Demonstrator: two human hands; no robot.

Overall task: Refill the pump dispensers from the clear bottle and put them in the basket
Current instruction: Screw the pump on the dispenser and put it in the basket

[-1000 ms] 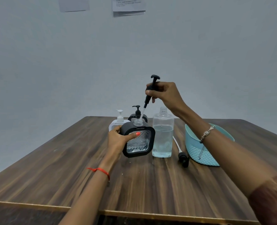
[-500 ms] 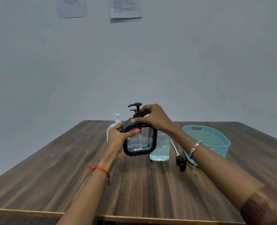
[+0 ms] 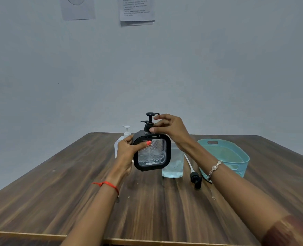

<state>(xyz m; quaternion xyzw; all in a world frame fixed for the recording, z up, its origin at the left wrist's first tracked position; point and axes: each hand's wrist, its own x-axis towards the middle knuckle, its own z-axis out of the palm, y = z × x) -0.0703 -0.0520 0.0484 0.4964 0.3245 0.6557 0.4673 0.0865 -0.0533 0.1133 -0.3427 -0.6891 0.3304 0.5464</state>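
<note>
Between both hands (image 3: 127, 151) (image 3: 170, 128), black dispenser (image 3: 151, 153) held above table (image 3: 76, 183).

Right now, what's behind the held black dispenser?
A white pump bottle peeks at its left, a second black pump head behind its top, the clear bottle behind its right edge. The dispenser, left hand and right hand cover the rest.

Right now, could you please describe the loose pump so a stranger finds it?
Find the turquoise basket on the wooden table. Between it and the clear bottle lies a black pump with a white tube. It alone sits on no bottle.
</note>
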